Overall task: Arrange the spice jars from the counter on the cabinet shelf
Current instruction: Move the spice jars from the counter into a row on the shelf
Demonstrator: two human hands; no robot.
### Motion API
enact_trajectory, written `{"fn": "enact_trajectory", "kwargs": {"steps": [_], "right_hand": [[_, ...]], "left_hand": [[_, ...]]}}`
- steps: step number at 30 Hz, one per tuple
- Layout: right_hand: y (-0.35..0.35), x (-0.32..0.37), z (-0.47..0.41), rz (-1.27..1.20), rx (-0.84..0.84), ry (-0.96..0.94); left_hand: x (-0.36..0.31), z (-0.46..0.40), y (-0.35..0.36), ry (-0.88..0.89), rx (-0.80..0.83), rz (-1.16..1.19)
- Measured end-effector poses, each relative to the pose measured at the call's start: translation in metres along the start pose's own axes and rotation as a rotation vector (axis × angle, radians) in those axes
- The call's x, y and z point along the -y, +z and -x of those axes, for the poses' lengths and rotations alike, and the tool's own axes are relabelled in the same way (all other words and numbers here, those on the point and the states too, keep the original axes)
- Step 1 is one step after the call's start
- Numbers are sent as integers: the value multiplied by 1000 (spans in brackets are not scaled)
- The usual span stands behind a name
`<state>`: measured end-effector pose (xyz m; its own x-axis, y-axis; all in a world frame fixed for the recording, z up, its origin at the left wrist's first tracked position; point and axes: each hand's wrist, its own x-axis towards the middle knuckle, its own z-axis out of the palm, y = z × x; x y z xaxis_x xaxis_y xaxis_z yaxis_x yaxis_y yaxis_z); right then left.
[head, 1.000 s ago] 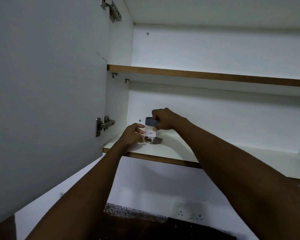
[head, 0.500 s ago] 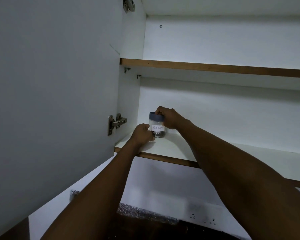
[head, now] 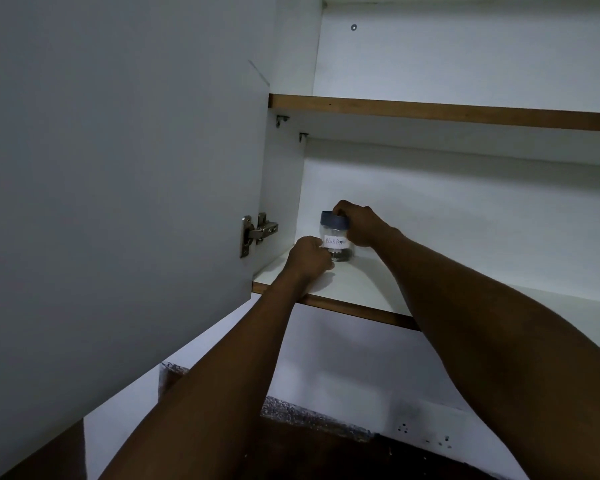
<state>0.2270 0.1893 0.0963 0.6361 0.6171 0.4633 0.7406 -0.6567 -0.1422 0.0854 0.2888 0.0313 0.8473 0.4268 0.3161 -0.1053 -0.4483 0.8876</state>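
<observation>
While both hands grip it, jar [head: 337, 241] stands on shelf [head: 357, 282]

Spice jar [head: 336, 239], clear, blue lid, white label reading "Black Pepper", dark contents at bottom: upright on lower cabinet shelf [head: 354, 285], near its left end and back wall. Right hand [head: 361, 223] grips the lid from the right; left hand [head: 309, 256] holds the lower body, fingers curled. Open cabinet door [head: 118, 202] at left with metal hinge [head: 257, 232]; upper shelf [head: 430, 112] above.
</observation>
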Motion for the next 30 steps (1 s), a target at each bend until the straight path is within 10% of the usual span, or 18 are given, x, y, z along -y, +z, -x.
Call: {"fn": "enact_trajectory", "kwargs": {"steps": [8,30], "right_hand": [[33,9,15,-183,-238,27],[35,27,35,373,-554,-179]], "left_hand": [[2,2,2,9,14,-88],[-5,18,31,210,-87,-476]]}}
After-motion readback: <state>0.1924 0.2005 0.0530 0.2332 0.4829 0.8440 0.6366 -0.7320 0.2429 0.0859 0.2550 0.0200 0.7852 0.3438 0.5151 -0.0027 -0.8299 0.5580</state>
